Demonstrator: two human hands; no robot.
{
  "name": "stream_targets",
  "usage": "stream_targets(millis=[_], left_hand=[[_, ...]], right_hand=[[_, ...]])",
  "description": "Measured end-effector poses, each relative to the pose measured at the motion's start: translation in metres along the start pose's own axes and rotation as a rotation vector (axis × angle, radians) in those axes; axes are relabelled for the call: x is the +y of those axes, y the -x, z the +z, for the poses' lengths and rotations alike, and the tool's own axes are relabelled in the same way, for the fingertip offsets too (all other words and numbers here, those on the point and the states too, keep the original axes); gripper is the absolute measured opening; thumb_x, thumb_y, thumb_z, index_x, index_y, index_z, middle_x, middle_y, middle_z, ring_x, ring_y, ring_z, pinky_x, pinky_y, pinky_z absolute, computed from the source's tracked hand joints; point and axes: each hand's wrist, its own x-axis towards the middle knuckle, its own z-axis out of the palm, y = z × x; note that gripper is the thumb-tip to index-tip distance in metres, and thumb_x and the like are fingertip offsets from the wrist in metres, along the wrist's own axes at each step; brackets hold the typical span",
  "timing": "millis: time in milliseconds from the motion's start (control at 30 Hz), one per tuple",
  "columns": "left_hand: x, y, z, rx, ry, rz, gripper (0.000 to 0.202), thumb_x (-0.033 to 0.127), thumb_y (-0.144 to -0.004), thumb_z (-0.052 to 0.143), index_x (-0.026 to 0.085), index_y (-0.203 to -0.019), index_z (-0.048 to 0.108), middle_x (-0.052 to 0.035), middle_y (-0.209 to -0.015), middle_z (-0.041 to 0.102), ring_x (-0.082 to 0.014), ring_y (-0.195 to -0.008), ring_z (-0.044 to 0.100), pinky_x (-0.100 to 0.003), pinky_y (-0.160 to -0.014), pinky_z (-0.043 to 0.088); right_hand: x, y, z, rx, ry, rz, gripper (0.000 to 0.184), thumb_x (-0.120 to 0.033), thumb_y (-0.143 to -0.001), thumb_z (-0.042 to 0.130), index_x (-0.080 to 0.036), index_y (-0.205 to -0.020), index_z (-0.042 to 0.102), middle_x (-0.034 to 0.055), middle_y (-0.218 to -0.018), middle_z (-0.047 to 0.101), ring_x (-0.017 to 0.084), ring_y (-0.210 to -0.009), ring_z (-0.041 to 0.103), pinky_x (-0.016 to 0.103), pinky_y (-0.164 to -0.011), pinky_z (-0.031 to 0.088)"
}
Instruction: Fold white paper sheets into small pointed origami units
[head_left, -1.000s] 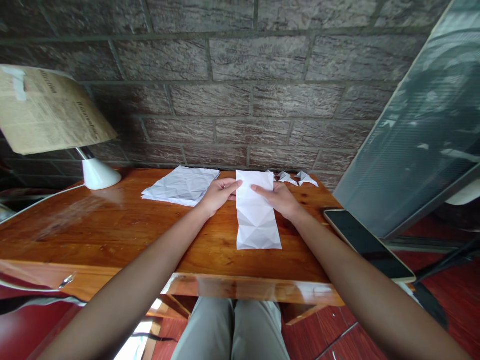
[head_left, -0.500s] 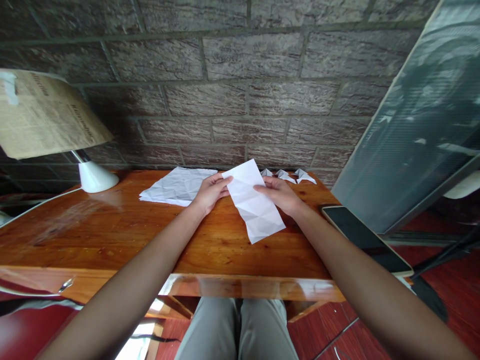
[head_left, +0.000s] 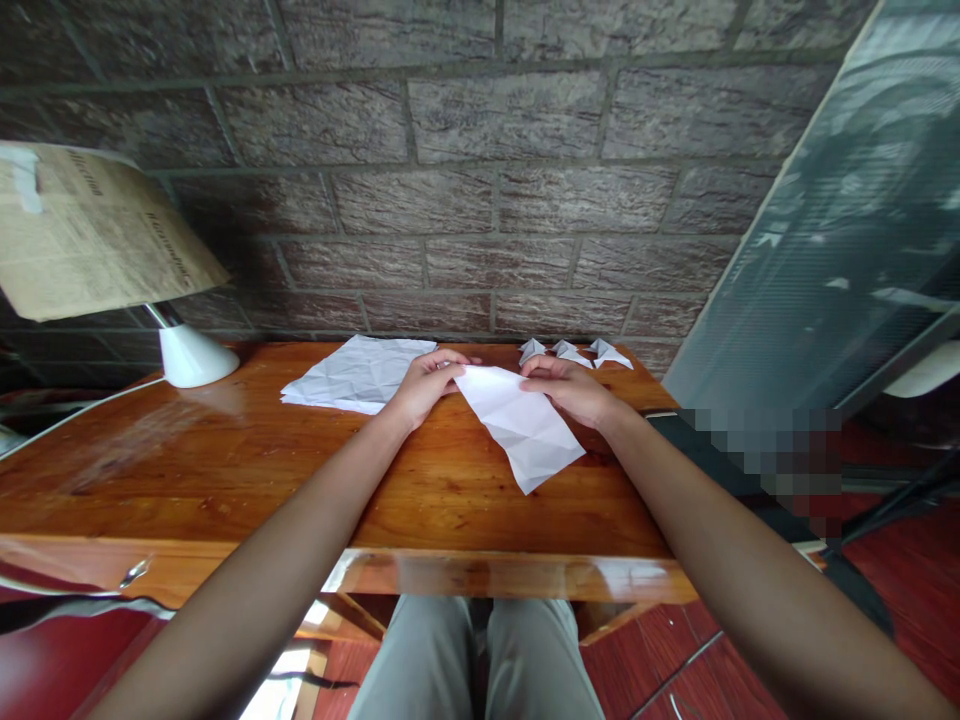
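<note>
- Lamp (head_left: 196, 357) on desk (head_left: 187, 470), far left.
- Creased paper stack (head_left: 356, 375) lies on it.
- Left hand (head_left: 426, 386) pinches upper-left corner of white sheet (head_left: 521, 425).
- White sheet slants over desk; from here, can't tell if lower end touches.
- Right hand (head_left: 576, 390) pinches its upper-right edge.
- Folded paper pieces (head_left: 610, 354) just behind.

White paper (head_left: 521, 425) | was straight, now slanted | top lower | visible length shorter

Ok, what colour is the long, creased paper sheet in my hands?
White: the long, creased paper sheet shows best in the head view.
</note>
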Motion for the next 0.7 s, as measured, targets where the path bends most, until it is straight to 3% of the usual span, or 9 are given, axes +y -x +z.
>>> stream_targets(millis=[133,233,367,500,700], left_hand=[[0.009,-0.004,-0.005,0.066,0.147,-0.017,0.016,0.031,-0.069,0.069,0.019,-0.077,0.064,-0.0078,-0.117,0.074,-0.0235,-0.109,0.067,-0.037,-0.093,0.051],[0.01,-0.006,-0.01,0.114,0.074,-0.123,0.029,0.045,-0.076,0.07,0.019,-0.09,0.068,-0.0117,-0.116,0.074,-0.0244,-0.107,0.068,-0.036,-0.093,0.051],[0.0,-0.003,-0.012,-0.025,-0.131,-0.198,0.045,0.053,-0.069,0.081,0.018,-0.095,0.074,-0.0132,-0.108,0.076,-0.0245,-0.102,0.069,-0.034,-0.089,0.051],[-0.007,0.0,-0.01,-0.204,-0.276,-0.149,0.044,0.047,-0.064,0.086,0.019,-0.096,0.079,-0.0099,-0.101,0.077,-0.0232,-0.092,0.069,-0.032,-0.083,0.051],[-0.004,0.0,-0.012,-0.154,-0.331,-0.045,0.038,0.041,-0.062,0.088,0.021,-0.094,0.081,-0.0082,-0.1,0.078,-0.0232,-0.087,0.069,-0.033,-0.081,0.051]], right_hand=[[-0.003,0.003,-0.001,-0.057,0.093,0.043,0.021,-0.032,-0.062,0.079,-0.019,-0.074,0.069,-0.0035,-0.069,0.065,0.012,-0.06,0.055,0.024,-0.058,0.04],[-0.004,0.003,-0.002,-0.061,0.117,0.049,0.02,-0.033,-0.062,0.079,-0.018,-0.073,0.071,-0.0029,-0.068,0.065,0.011,-0.059,0.055,0.023,-0.055,0.041],[-0.002,0.002,-0.002,-0.024,0.093,0.03,0.02,-0.034,-0.063,0.079,-0.019,-0.073,0.072,-0.0024,-0.067,0.066,0.011,-0.057,0.056,0.022,-0.053,0.042],[0.0,0.001,-0.003,-0.044,0.089,0.036,0.022,-0.032,-0.062,0.081,-0.018,-0.077,0.075,-0.0009,-0.069,0.069,0.012,-0.059,0.058,0.023,-0.055,0.044],[0.002,-0.002,-0.009,-0.026,0.022,0.01,0.038,-0.026,-0.061,0.082,-0.022,-0.098,0.076,-0.0002,-0.088,0.075,0.014,-0.07,0.065,0.025,-0.064,0.048]])
